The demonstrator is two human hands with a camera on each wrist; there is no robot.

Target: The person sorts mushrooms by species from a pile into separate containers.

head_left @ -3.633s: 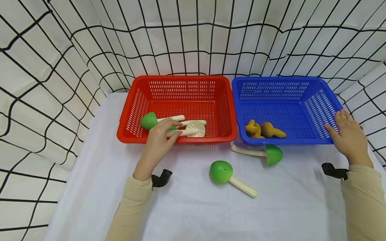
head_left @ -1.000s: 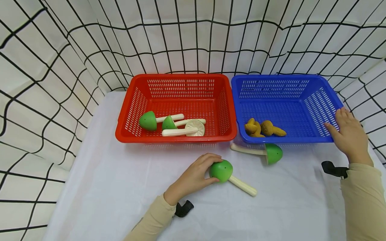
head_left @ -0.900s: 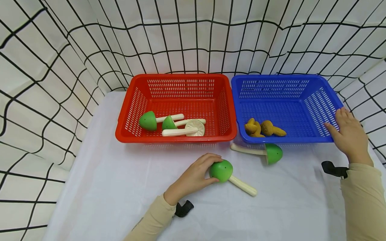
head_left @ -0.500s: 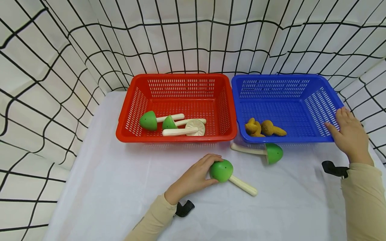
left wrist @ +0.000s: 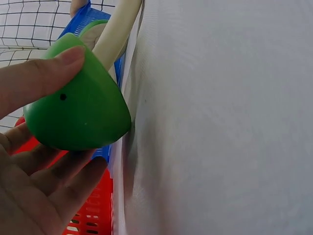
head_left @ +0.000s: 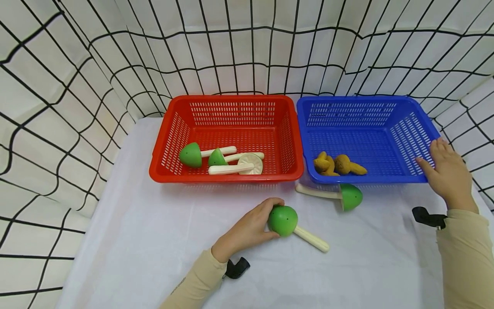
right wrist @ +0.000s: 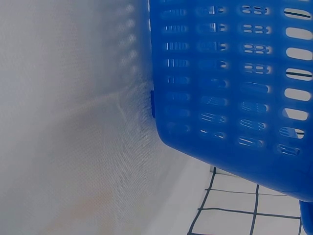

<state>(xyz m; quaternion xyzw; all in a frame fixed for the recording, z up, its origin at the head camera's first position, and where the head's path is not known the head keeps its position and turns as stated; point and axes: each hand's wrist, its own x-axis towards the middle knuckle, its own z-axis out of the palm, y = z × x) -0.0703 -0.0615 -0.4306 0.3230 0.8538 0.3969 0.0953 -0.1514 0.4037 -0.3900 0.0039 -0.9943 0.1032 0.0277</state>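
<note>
In the head view my left hand (head_left: 251,227) holds the green cap of a toy mushroom (head_left: 283,221) lying on the white cloth, its pale stem pointing down and right. The left wrist view shows the thumb (left wrist: 44,76) against the cap (left wrist: 78,103) and the other fingers around its opposite side. My right hand (head_left: 449,176) rests with fairly straight fingers on the right rim of the blue basket (head_left: 366,177). That hand is out of sight in the right wrist view, where the basket's slotted wall (right wrist: 225,93) fills the upper right.
Several green-capped toy mushrooms (head_left: 191,155) lie in the red basket (head_left: 227,177), left of the blue one. Brown toy mushrooms (head_left: 342,164) sit in the blue basket's front left. Another green mushroom (head_left: 350,197) lies before it. A black-lined white grid wall (head_left: 251,51) stands behind.
My left hand has left a pale-stemmed mushroom in the red basket and moved right and nearer, onto the green mushroom on the cloth. My right hand has stayed on the blue rim.
</note>
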